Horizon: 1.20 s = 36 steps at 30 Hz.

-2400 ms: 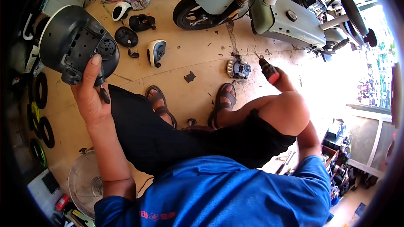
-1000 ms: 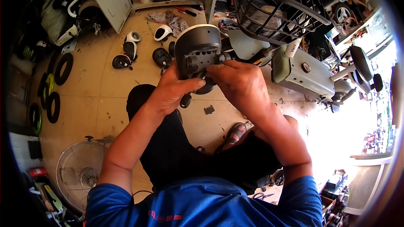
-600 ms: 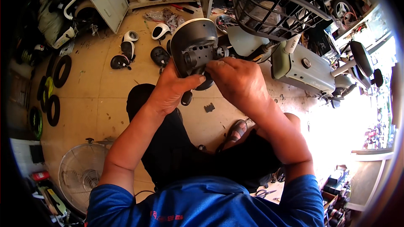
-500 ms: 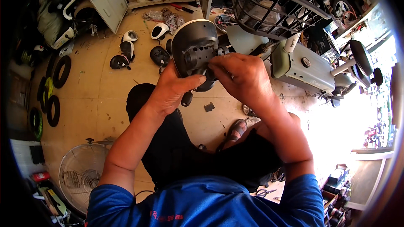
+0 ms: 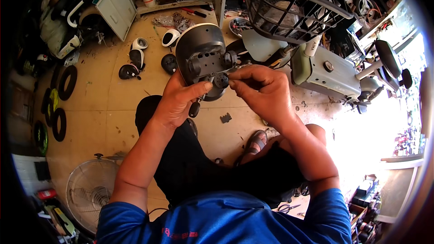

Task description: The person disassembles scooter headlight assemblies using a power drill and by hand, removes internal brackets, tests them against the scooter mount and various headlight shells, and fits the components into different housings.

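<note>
A dark grey plastic housing (image 5: 201,40), rounded at its far end and hollow with a slotted black inner part, is held up above my lap. My left hand (image 5: 174,101) grips it from the left, thumb lying over its near edge. At that edge sits a small round black part (image 5: 220,80) with holes in its face. My right hand (image 5: 264,88) pinches the right rim of this round part between thumb and forefinger, the other fingers curled in. A short black piece (image 5: 194,109) hangs below the housing beside my left thumb. The housing's underside is hidden.
White and black rounded shells (image 5: 138,54) lie on the floor ahead. Tyres (image 5: 58,122) rest at the left, and a standing fan (image 5: 90,190) is near left. A grey-green scooter (image 5: 332,70) with a black basket (image 5: 294,11) stands at the right. A small black piece (image 5: 225,118) lies below my hands.
The housing has shifted slightly left and tilted. My right fingers have drawn back from over its inner part to the round part's right rim, leaving that part's face visible.
</note>
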Each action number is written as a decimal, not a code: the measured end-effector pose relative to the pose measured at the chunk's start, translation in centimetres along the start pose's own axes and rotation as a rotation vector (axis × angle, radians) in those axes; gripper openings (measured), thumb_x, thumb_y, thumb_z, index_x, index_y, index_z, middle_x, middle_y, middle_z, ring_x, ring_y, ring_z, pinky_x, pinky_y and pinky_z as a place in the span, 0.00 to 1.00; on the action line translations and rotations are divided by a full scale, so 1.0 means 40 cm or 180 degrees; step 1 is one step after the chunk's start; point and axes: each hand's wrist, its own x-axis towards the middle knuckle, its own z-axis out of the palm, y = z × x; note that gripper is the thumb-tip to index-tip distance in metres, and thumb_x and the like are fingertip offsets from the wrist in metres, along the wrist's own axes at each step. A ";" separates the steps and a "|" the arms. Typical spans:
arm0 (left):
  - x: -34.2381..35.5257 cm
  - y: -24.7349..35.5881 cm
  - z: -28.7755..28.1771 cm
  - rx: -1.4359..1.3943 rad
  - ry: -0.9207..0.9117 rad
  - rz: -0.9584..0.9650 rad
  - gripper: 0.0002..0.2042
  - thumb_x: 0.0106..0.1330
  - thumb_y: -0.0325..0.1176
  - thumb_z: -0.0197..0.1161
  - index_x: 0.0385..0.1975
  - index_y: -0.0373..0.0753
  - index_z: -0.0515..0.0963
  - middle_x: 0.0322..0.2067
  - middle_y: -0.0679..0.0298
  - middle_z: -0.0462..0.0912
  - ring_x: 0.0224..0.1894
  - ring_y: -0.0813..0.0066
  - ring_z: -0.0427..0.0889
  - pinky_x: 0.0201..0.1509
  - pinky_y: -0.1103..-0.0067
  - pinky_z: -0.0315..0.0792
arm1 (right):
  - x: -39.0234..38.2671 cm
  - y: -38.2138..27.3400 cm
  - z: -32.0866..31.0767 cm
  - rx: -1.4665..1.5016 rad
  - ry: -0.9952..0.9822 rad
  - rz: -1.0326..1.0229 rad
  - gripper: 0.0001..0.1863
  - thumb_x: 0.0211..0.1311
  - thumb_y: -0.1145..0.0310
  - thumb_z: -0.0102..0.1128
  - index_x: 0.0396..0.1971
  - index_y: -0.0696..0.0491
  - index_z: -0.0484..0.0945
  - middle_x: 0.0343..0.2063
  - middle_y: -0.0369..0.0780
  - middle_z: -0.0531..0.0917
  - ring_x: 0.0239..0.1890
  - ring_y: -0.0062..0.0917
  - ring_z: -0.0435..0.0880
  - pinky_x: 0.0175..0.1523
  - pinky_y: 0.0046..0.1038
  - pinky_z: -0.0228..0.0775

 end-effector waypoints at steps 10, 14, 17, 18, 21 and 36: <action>0.011 -0.022 0.010 0.0117 0.0068 0.0046 0.34 0.60 0.25 0.76 0.66 0.36 0.69 0.57 0.62 0.80 0.59 0.73 0.80 0.66 0.72 0.74 | 0.021 0.006 0.007 -0.1596 0.0084 -0.1709 0.05 0.60 0.74 0.70 0.35 0.56 0.84 0.29 0.44 0.84 0.29 0.42 0.86 0.34 0.37 0.80; 0.015 -0.028 0.014 0.0154 0.0029 0.0159 0.34 0.60 0.23 0.76 0.66 0.36 0.68 0.57 0.62 0.80 0.58 0.73 0.80 0.65 0.73 0.75 | 0.024 0.014 0.007 -0.1839 -0.0059 -0.1826 0.05 0.61 0.74 0.69 0.34 0.55 0.81 0.29 0.43 0.84 0.30 0.43 0.86 0.34 0.39 0.80; 0.017 -0.030 0.011 0.0252 0.0030 0.0245 0.34 0.60 0.23 0.76 0.66 0.35 0.68 0.57 0.61 0.80 0.58 0.73 0.80 0.64 0.74 0.76 | 0.028 0.018 0.010 -0.1944 -0.0123 -0.1851 0.06 0.60 0.73 0.69 0.33 0.55 0.80 0.28 0.42 0.83 0.29 0.42 0.85 0.33 0.39 0.79; 0.017 -0.033 0.010 0.0242 0.0044 0.0248 0.34 0.60 0.23 0.76 0.66 0.35 0.68 0.57 0.61 0.80 0.58 0.73 0.80 0.64 0.74 0.76 | 0.028 0.021 0.011 -0.2001 -0.0155 -0.1852 0.06 0.60 0.73 0.69 0.33 0.54 0.79 0.28 0.42 0.82 0.28 0.42 0.85 0.32 0.39 0.79; 0.017 -0.039 0.003 0.0326 0.0080 0.0253 0.34 0.59 0.24 0.77 0.65 0.35 0.68 0.56 0.61 0.80 0.57 0.74 0.80 0.63 0.74 0.76 | 0.029 0.027 0.013 -0.2054 -0.0144 -0.1891 0.07 0.60 0.73 0.69 0.32 0.54 0.77 0.26 0.41 0.80 0.27 0.42 0.84 0.31 0.39 0.78; 0.009 -0.042 -0.002 0.0941 0.0213 0.0121 0.36 0.58 0.21 0.75 0.68 0.35 0.67 0.58 0.63 0.80 0.59 0.75 0.79 0.65 0.73 0.74 | 0.034 0.036 0.014 -0.2470 -0.0398 -0.2185 0.08 0.50 0.77 0.66 0.29 0.53 0.76 0.24 0.40 0.78 0.26 0.39 0.83 0.30 0.38 0.78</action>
